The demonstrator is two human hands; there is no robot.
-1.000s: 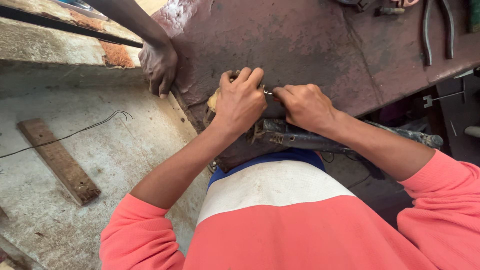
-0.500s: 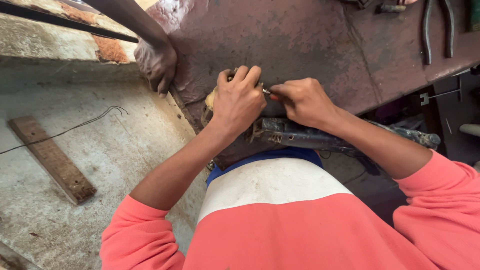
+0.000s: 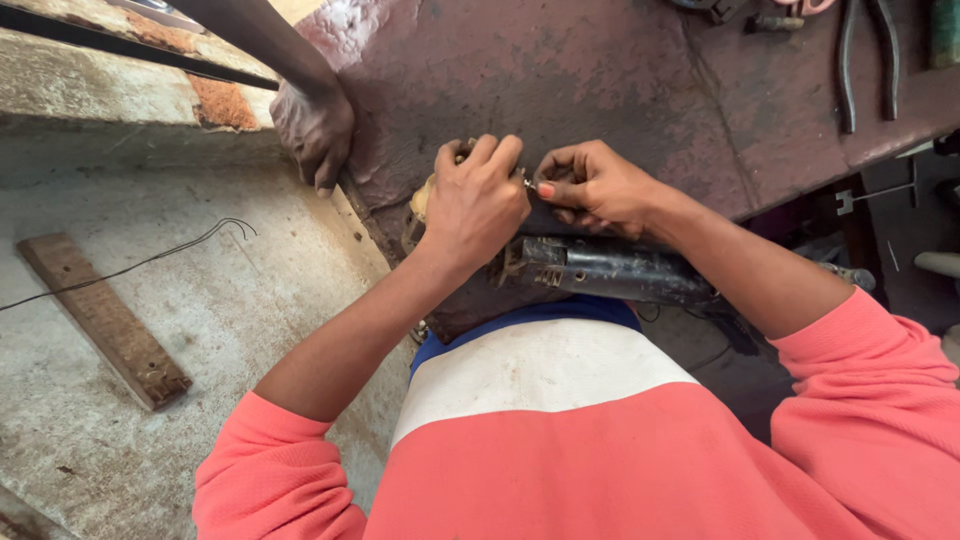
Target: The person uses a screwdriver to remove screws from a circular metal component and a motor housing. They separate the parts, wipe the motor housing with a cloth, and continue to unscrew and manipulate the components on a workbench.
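My left hand is closed over a small yellowish part at the near edge of the dark reddish workbench. My right hand sits just to its right, finger and thumb pinched on a tiny metal piece between the two hands. What the left hand covers is mostly hidden. Below both hands a dark metal vise-like fixture juts from the bench edge.
Another person's hand rests on the bench's left corner. Pliers and other tools lie at the bench's far right. On the concrete floor to the left lie a wooden strip and a thin wire.
Both my hands have stayed at the same spot on the bench edge, shifting only slightly. The other person's hand has stayed at the corner.
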